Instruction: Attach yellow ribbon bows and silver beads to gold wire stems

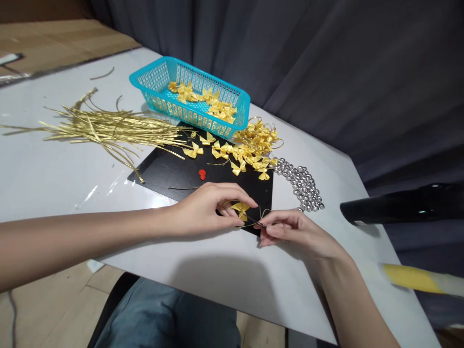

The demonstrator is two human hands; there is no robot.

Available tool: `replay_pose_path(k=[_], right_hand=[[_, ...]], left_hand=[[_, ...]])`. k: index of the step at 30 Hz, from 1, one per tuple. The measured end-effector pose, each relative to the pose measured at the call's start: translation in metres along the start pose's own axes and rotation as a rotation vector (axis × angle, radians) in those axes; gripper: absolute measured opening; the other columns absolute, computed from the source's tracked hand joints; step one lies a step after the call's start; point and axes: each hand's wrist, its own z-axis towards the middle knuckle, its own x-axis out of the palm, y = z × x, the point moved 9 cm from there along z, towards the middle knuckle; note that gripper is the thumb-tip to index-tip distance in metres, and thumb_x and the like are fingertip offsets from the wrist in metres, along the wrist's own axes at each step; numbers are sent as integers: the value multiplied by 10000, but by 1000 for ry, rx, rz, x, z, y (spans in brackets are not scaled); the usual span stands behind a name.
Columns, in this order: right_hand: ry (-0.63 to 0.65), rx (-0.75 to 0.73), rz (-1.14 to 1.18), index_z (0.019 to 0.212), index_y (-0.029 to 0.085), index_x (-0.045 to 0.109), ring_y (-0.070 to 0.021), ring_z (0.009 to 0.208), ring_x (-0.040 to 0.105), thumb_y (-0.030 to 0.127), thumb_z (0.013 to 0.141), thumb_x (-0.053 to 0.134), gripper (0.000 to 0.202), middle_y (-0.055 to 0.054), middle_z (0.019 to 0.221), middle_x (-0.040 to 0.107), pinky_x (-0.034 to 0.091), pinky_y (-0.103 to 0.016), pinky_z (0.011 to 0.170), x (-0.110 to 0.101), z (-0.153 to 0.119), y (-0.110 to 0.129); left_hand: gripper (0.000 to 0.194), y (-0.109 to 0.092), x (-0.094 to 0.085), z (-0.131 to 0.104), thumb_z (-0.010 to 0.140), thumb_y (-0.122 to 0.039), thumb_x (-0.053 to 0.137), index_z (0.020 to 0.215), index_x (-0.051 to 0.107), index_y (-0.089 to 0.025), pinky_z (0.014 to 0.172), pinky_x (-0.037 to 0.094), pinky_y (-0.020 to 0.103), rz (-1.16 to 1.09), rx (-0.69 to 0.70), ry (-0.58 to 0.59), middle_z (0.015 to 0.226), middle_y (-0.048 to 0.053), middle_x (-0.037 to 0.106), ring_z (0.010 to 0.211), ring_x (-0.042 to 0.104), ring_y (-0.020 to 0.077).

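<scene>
My left hand (208, 208) pinches a small yellow ribbon bow (240, 210) over the near corner of a black mat (174, 171). My right hand (290, 231) is closed on a thin gold wire tie (261, 218) that runs from the bow. The two hands are almost touching. More yellow bows (250, 150) lie loose across the far side of the mat.
A turquoise basket (161, 89) with several bows stands behind the mat. Gold wire ties (105, 128) lie spread out at the left. Silver beads (302, 186) sit right of the mat. A small red piece (202, 173) is on the mat. A black object (402, 205) juts in at the right.
</scene>
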Motion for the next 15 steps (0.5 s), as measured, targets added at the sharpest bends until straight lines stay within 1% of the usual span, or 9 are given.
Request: replay_pose_path(k=[7,15], right_hand=[[-4,-3,7,883,154,778,-162,722,760,254,739,834,184,-66,747,783,615,-275,757,0,0,0],[-17,-2,6,865,148,780,-157,705,758,249,723,843,185,-67,729,781,617,-260,742,2,1,2]], left_hand=[[295,0,1,0,781,-65,676,1068,694,-131,695,592,195,4,5,1,1008,47,630,707,686,80],[304,1,0,0,784,-57,667,1080,690,-124,701,580,158,6,-2,3,1014,34,618,709,680,57]])
